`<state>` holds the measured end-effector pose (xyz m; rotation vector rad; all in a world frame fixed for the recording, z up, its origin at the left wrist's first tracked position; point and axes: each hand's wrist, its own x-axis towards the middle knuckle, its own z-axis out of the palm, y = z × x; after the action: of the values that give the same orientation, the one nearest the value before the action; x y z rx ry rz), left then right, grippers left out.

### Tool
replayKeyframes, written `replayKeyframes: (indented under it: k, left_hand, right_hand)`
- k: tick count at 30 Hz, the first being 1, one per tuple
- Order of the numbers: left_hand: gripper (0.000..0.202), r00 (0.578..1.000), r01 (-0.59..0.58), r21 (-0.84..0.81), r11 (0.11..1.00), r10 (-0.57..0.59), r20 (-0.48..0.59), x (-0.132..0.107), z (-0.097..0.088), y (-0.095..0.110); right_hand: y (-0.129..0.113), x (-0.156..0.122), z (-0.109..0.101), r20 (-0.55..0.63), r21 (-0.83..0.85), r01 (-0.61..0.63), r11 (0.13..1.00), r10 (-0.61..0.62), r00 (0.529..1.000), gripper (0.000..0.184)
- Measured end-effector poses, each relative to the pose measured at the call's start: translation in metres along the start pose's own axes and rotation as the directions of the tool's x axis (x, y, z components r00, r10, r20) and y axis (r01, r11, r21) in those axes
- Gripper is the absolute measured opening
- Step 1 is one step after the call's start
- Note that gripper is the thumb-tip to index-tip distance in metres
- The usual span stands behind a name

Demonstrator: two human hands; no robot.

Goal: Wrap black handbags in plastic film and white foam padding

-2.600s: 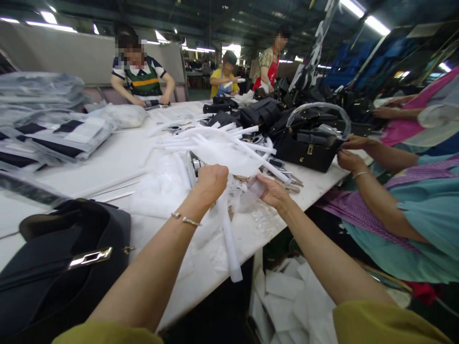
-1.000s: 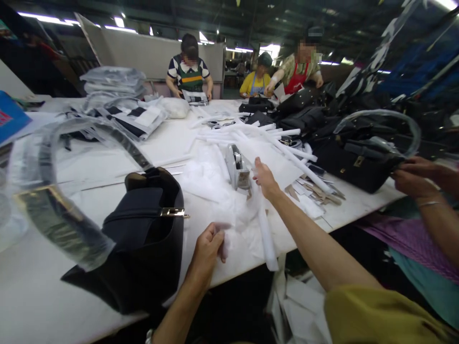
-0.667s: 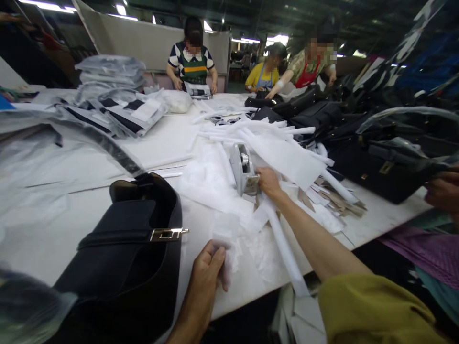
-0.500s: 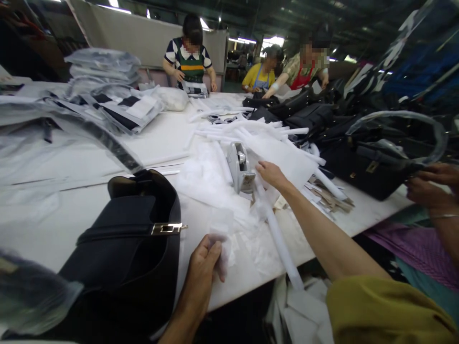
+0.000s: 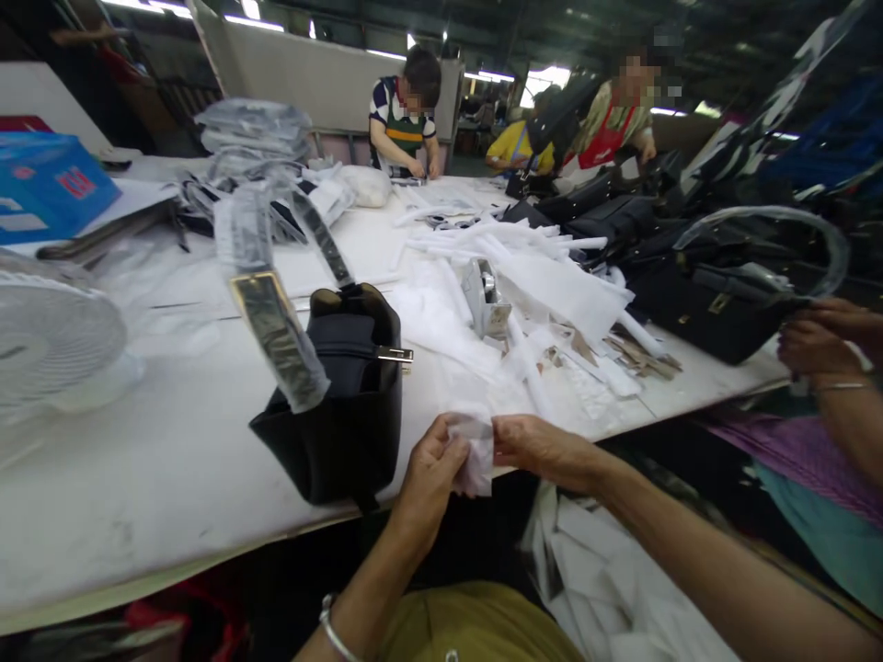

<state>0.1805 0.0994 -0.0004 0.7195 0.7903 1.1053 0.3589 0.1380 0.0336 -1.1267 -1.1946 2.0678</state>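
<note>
My left hand point(image 5: 436, 464) grips a small piece of thin white wrapping sheet point(image 5: 475, 452) at the table's near edge. From the other side my right hand point(image 5: 534, 446) pinches the edge of the same sheet, its fingertips partly hidden. To the left of my hands a black handbag point(image 5: 355, 405) stands upright on the table. Its flap has a gold clasp point(image 5: 395, 355), and its strap point(image 5: 266, 313) is wrapped in clear plastic, with a gold buckle. Beyond my hands a grey tape dispenser point(image 5: 486, 299) stands among white foam sheets.
White foam strips point(image 5: 510, 239) and brown paper scraps point(image 5: 641, 357) lie beyond my right hand. A fan point(image 5: 55, 340) and a blue box point(image 5: 51, 188) stand left. Another black bag point(image 5: 717, 313) is beside a co-worker's hands point(image 5: 824, 345). Co-workers stand across the white table point(image 5: 158, 460).
My right hand has come back from beside the tape dispenser to the sheet in my left hand. The view has shifted left and the handbag now stands more upright.
</note>
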Motion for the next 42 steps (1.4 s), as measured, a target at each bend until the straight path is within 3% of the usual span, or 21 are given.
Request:
replayKeyframes:
  k: [2, 4, 7, 12, 17, 22, 25, 29, 32, 35, 39, 42]
  left_hand:
    - [0.036, 0.999, -0.012, 0.036, 0.999, 0.01, 0.05, -0.016, -0.003, -0.004]
    - [0.035, 0.997, -0.011, 0.063, 0.998, 0.006, 0.081, -0.032, -0.01, -0.011]
    - [0.038, 0.996, 0.013, 0.089, 0.996, -0.021, 0.089, -0.056, -0.027, -0.022]
    - [0.041, 1.0, 0.026, 0.189, 0.982, -0.023, -0.019, -0.098, -0.059, -0.029]
    - [0.037, 0.99, -0.096, 0.314, 0.944, 0.124, -0.07, -0.115, -0.073, -0.014]
    - [0.026, 0.933, -0.165, 0.392, 0.905, 0.272, -0.237, -0.104, -0.067, 0.0]
    - [0.033, 0.938, -0.13, 0.384, 0.914, 0.239, -0.252, -0.106, -0.071, 0.0]
    - [0.036, 0.946, -0.052, 0.338, 0.94, 0.154, -0.284, -0.125, -0.089, -0.001]
    - [0.038, 0.91, -0.037, 0.315, 0.948, 0.162, -0.38, -0.139, -0.104, 0.005]
    - [0.039, 0.848, -0.063, 0.258, 0.964, 0.188, -0.496, -0.144, -0.112, 0.011]
    - [0.038, 0.81, -0.072, 0.159, 0.985, 0.151, -0.566, -0.137, -0.114, 0.014]
    - [0.035, 0.791, -0.155, 0.169, 0.973, 0.224, -0.569, -0.131, -0.117, 0.014]
  right_hand:
    - [0.02, 0.008, 0.031, -0.019, 0.281, 0.05, 0.958, -0.046, 0.999, 0.053]
    - [0.029, 0.019, 0.056, -0.154, 0.444, 0.161, 0.881, -0.102, 0.983, 0.045]
    - [0.028, 0.028, 0.083, -0.259, 0.451, 0.28, 0.848, -0.176, 0.95, 0.036]
    - [0.031, 0.026, 0.112, -0.259, 0.313, 0.28, 0.908, -0.202, 0.944, 0.036]
    - [0.05, 0.03, 0.132, -0.268, 0.122, 0.249, 0.961, -0.21, 0.94, 0.034]
    - [0.063, 0.032, 0.152, -0.187, 0.204, 0.241, 0.949, -0.203, 0.961, 0.032]
    - [0.058, 0.033, 0.151, -0.263, 0.329, 0.288, 0.899, -0.206, 0.943, 0.036]
    - [0.044, 0.033, 0.128, -0.339, 0.377, 0.389, 0.841, -0.266, 0.902, 0.033]
    - [0.036, 0.031, 0.109, -0.338, 0.169, 0.38, 0.909, -0.308, 0.889, 0.04]
    - [0.031, 0.029, 0.106, -0.318, -0.184, 0.311, 0.933, -0.356, 0.879, 0.032]
    - [0.03, 0.029, 0.126, -0.195, -0.537, 0.269, 0.799, -0.428, 0.883, 0.022]
    - [0.04, 0.035, 0.139, -0.151, -0.751, 0.159, 0.641, -0.401, 0.903, 0.019]
